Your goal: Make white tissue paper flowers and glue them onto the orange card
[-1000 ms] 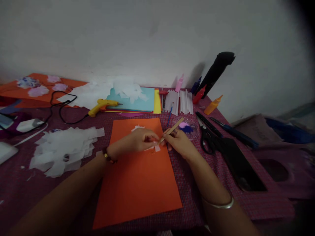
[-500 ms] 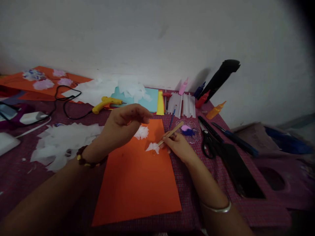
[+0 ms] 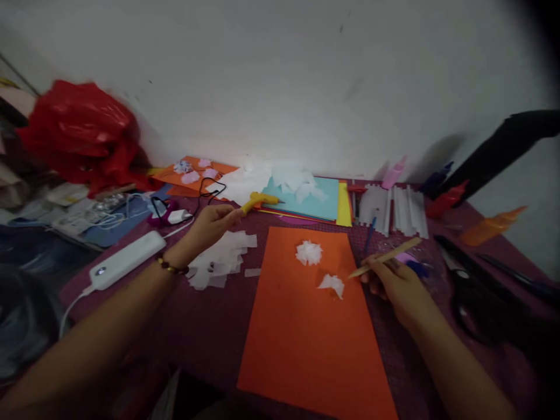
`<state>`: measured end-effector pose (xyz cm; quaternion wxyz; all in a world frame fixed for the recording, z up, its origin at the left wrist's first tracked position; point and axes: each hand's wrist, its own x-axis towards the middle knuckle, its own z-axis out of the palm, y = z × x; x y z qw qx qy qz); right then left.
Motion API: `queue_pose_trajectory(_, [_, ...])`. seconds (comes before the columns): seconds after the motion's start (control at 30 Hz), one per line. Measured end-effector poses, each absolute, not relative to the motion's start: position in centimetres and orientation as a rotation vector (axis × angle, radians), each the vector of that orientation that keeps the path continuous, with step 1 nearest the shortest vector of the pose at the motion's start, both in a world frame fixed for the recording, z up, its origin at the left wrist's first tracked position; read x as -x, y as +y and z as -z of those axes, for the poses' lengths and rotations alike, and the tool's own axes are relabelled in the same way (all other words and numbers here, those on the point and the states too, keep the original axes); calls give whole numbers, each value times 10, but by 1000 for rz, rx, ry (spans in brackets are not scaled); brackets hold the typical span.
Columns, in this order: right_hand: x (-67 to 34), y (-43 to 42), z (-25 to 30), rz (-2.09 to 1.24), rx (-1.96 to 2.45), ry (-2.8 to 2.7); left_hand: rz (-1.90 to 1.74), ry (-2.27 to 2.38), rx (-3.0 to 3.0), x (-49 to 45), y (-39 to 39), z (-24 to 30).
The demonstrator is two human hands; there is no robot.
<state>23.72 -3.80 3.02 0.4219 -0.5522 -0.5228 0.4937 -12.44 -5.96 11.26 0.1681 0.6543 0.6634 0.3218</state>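
Observation:
My left hand (image 3: 216,224) reaches forward, its thumb and fingers closed at the handle end of a yellow hot glue gun (image 3: 261,200). The gun lies against the edge of a stack of coloured paper. In my right hand (image 3: 391,286) a flat wooden craft stick (image 3: 385,256) is pinched, slanting with its lower tip over the right edge of an orange sheet (image 3: 306,344). Close to that tip lies a small white paper piece (image 3: 332,286) with jagged edges. Farther up the sheet rests a crumpled white paper flower (image 3: 308,252).
White tissue pieces (image 3: 225,259) lie left of the orange sheet. A white power strip (image 3: 126,259) and cables are farther left. Scissors (image 3: 464,291), an orange paint bottle (image 3: 494,226) and white sticks (image 3: 391,210) stand or lie right. A red plastic bag (image 3: 85,137) sits back left.
The view has turned left. My left hand has moved from above the orange sheet to the glue gun's handle. The craft stick's tip has come away from the jagged white piece.

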Motion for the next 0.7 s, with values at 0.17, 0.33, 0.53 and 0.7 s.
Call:
queue_pose_trajectory(0.17, [-235, -39, -28, -1233, 1419, -1362, -514, 1875, -2256, 128, -66, -93])
queue_pose_trajectory(0.33, [-236, -40, -27, -1209, 1433, -1416, -72, 1843, -2673, 108, -68, -68])
queue_pose_trajectory(0.53, [-241, -38, -31, -1228, 1388, -1339, -430, 2041, -2216, 114, -47, -66])
queue_pose_trajectory(0.7, [-248, -47, -46, -1423, 1300, -1419, -909, 1824, -1802, 92, -49, -92])
